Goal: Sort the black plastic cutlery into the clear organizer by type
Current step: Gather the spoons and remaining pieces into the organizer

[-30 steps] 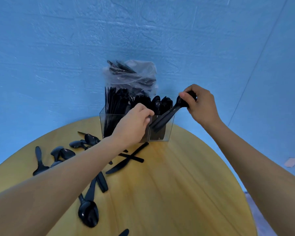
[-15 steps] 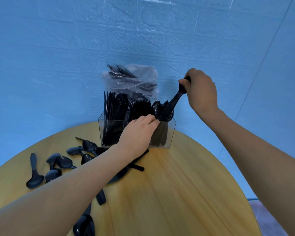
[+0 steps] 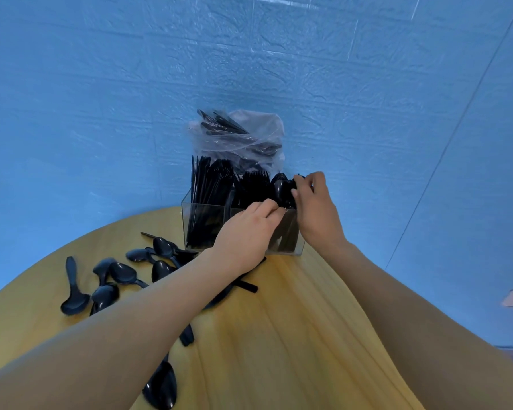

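Head view: right hand [image 3: 314,208] has come down from above, its grip now pinching spoon bowls [image 3: 282,189] in the organizer's [image 3: 187,214] right compartment. Left hand [image 3: 246,235], fingers curled, steadies the front wall. Spoon delivered; loose spoons [image 3: 107,279] wait near the bench's left edge.

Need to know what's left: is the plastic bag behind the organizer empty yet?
Not empty. Black cutlery shows through the clear plastic bag behind the organizer; how much, cannot tell.

Our right hand [image 3: 316,211] has dropped from above the organizer [image 3: 243,229] to its right compartment, where the spoon [image 3: 280,189] it carried at a slant now stands among the others.
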